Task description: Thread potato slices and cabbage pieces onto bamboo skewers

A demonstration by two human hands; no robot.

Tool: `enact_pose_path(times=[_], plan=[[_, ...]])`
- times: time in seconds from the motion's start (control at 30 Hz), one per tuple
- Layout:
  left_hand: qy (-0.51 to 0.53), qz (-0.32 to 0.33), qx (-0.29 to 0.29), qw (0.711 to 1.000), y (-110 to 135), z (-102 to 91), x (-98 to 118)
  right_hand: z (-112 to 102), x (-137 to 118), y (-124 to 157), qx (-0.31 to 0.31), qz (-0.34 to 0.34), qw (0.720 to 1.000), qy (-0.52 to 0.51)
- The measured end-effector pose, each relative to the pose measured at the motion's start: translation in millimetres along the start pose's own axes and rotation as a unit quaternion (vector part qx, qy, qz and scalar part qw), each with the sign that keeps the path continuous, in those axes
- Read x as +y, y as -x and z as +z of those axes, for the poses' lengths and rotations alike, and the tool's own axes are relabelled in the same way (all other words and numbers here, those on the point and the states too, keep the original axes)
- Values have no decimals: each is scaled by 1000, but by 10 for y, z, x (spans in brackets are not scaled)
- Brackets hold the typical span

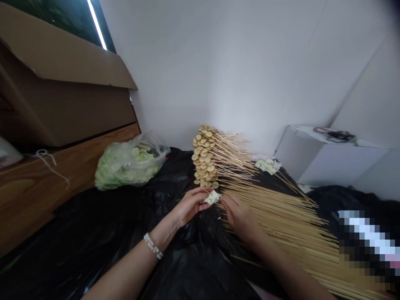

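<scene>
Between my two hands is a folded, pale green cabbage leaf (212, 197). My left hand (190, 205), with a beaded bracelet at the wrist, is closed on the leaf from the left. My right hand (238, 214) is pinched at the leaf's right edge, on what looks like a bamboo skewer mostly hidden by leaf and fingers. Under and beside my right hand lies a wide spread of bare bamboo skewers (281, 214). Just beyond my hands is a stack of skewers threaded with round, yellowish slices (204, 156), their sticks pointing right.
A clear plastic bag of cabbage leaves (126, 164) sits at left on black plastic sheeting (125, 225). Skewers with leaf pieces (268, 166) lie at back right, near a white box (325, 158). A cardboard box (68, 100) stands on a wooden surface (40, 196). A white wall rises behind.
</scene>
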State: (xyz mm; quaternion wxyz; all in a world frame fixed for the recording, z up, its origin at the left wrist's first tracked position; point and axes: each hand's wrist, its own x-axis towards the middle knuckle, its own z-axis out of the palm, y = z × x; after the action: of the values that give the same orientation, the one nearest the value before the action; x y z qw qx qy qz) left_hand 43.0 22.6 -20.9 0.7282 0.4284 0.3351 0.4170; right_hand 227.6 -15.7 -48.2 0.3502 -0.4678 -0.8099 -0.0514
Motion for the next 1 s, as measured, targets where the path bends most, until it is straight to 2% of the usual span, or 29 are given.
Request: enact_pose_path(times=[0.2, 0.37, 0.43, 0.63, 1.0], plan=[[11, 10, 24, 1000, -46, -66, -27, -3, -13, -7, -13, -8, 1000, 6], [68, 60, 110, 990, -113, -203, 52, -45, 28, -23, -15, 29, 999, 42], [71, 65, 125, 987, -123, -223, 68, -46, 42, -21, -19, 29, 998, 47], [46, 34, 85, 995, -103, -152, 6, -6, 46, 7, -19, 21, 999, 39], [56, 15, 95, 994, -106, -163, -7, 32, 35, 13, -40, 42, 998, 31]])
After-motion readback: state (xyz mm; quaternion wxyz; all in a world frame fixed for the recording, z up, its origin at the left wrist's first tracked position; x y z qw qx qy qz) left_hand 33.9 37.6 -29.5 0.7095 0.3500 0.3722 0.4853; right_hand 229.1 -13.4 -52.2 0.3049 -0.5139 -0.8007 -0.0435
